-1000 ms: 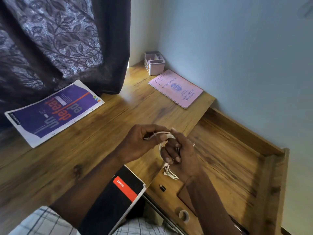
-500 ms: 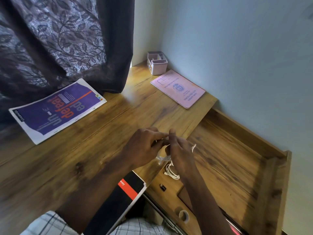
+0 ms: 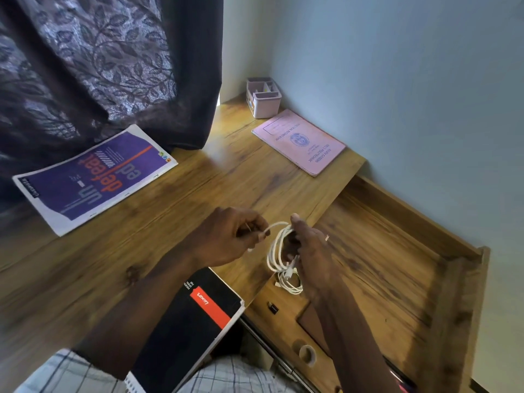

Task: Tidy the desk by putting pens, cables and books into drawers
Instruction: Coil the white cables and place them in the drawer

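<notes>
Fingers (image 3: 255, 222) of the left hand (image 3: 226, 236) are pinching the free end of the white cable (image 3: 276, 248), curled tight on it. The right hand (image 3: 314, 251) is gripping the coil, its thumb pressing on top and the loops hanging round its curled fingers. The coil is hanging between the two hands, over the edge where the desk (image 3: 170, 222) meets the open drawer (image 3: 397, 265). Whether its lowest loops are touching the drawer floor cannot be told.

Step in hand, by judgement: the cable is being wound into a bundle ahead of stowing. The loose end is looking short, so winding is likely nearing completion. The next move is calling for the tail to be tucked round the loops so they are not springing apart. The bundle is then to be lowered onto bare drawer floor.

Both forearms are reaching forward from the bottom of the view and converging. The right hand is showing its back to the camera. The purple book (image 3: 93, 177), pink record book (image 3: 300, 141) and black notebook (image 3: 198, 316) are lying on the desk, not yet stowed.
</notes>
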